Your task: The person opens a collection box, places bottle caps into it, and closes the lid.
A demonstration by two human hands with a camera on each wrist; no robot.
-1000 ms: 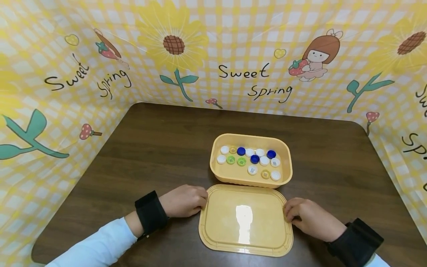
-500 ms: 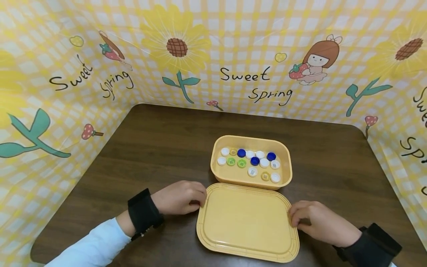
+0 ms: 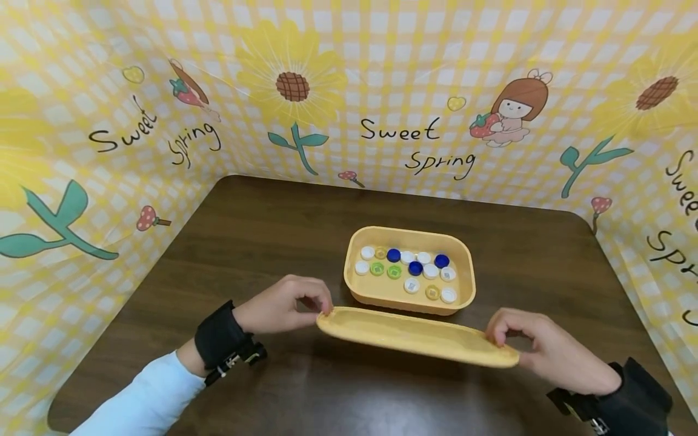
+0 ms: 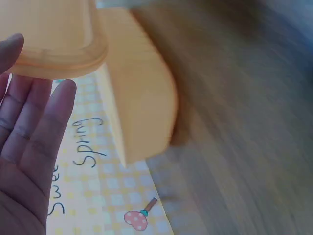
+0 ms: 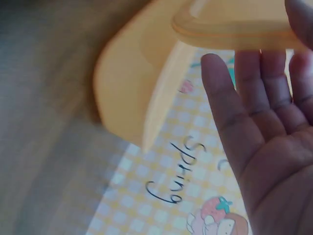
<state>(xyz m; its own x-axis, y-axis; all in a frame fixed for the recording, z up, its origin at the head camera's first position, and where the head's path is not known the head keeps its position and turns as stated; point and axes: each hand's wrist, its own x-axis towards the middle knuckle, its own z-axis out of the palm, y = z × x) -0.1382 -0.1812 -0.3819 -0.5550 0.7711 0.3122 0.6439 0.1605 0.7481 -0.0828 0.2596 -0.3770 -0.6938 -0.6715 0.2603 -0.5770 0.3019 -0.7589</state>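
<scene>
A pale yellow lid [image 3: 417, 336] is raised off the table and tilted so that it shows nearly edge-on. My left hand [image 3: 283, 304] pinches its left end, thumb on one side and fingers on the other. At the right end my right hand [image 3: 553, 348] pinches the lid the same way. Just beyond stands a yellow plastic box [image 3: 403, 304], open at the top. Inside lie several round caps, among them a blue cap [image 3: 415, 268], a green cap [image 3: 394, 272] and a white cap [image 3: 449, 295]. Both wrist views show the lid [image 4: 58, 56] near the box [image 5: 129, 73].
The box stands on a dark brown wooden table [image 3: 262, 230]. A yellow checked cloth [image 3: 403, 72] printed with flowers and lettering surrounds the table at the back and both sides.
Both hands have lifted the lid and tipped it from flat-facing to almost edge-on. The hands have moved apart a little. The box and caps have stayed in place.
</scene>
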